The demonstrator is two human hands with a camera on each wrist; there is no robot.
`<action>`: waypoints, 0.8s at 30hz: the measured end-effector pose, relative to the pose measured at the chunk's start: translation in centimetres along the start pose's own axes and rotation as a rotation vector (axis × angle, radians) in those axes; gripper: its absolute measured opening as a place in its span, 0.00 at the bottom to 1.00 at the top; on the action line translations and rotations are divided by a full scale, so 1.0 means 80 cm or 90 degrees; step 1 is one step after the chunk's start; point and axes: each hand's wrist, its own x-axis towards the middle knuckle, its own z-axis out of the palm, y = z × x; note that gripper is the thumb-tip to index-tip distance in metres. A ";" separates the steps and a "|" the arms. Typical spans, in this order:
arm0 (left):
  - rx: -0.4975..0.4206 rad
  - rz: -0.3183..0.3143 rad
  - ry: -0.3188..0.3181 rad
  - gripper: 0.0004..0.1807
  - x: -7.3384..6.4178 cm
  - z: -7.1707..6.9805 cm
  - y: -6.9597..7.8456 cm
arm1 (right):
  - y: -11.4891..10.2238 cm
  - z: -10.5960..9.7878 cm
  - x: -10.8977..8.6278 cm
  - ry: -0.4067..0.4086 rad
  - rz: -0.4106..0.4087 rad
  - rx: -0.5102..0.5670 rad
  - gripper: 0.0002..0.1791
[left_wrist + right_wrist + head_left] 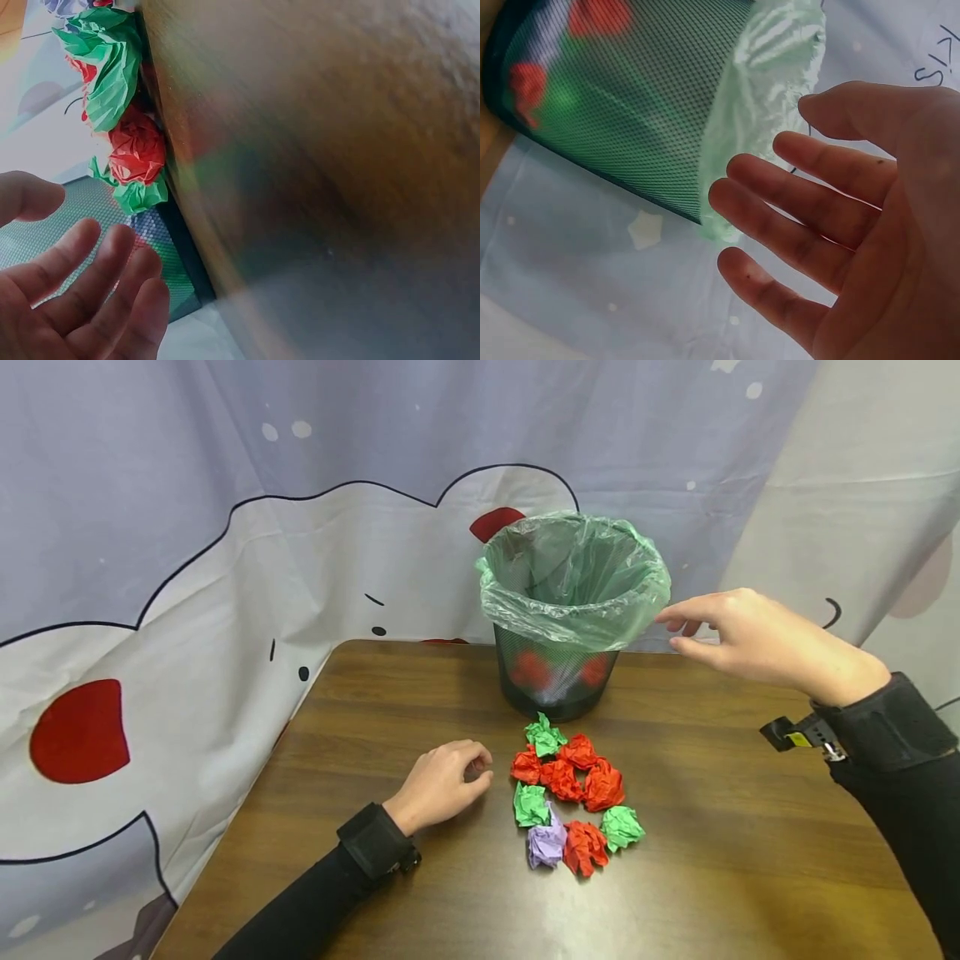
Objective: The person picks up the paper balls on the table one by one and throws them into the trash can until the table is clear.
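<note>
Patterned curtain backs the wooden table; 9 crumpled paper balls sit at my left hand's 3 o'clock, before the mesh wastebasket. Only wrist views bare my palms: fingers loose, thumbs apart, holding nothing. My right hand hovers at the wastebasket's 3 o'clock.

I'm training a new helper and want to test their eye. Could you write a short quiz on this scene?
1. Which colour of crumpled paper appears just once on the table: a) green, b) purple, c) red?
2. True or false: the left hand is gripping a ball of red paper.
3. Which hand is nearer the green bag lining the bin?

Key:
1. b, the purple paper ball.
2. False; the left hand is empty.
3. The right hand.
</note>
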 end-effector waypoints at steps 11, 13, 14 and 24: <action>-0.006 0.010 -0.010 0.10 0.000 -0.001 0.003 | 0.001 0.036 -0.030 -0.003 0.020 0.040 0.15; -0.011 0.013 -0.016 0.11 -0.001 0.000 0.004 | 0.001 0.042 -0.033 0.003 0.016 0.047 0.15; -0.013 0.013 -0.019 0.11 -0.001 0.000 0.004 | 0.001 0.044 -0.035 0.004 0.016 0.049 0.15; -0.022 0.027 -0.019 0.11 -0.005 0.000 0.009 | 0.000 0.067 -0.047 0.000 0.021 0.062 0.15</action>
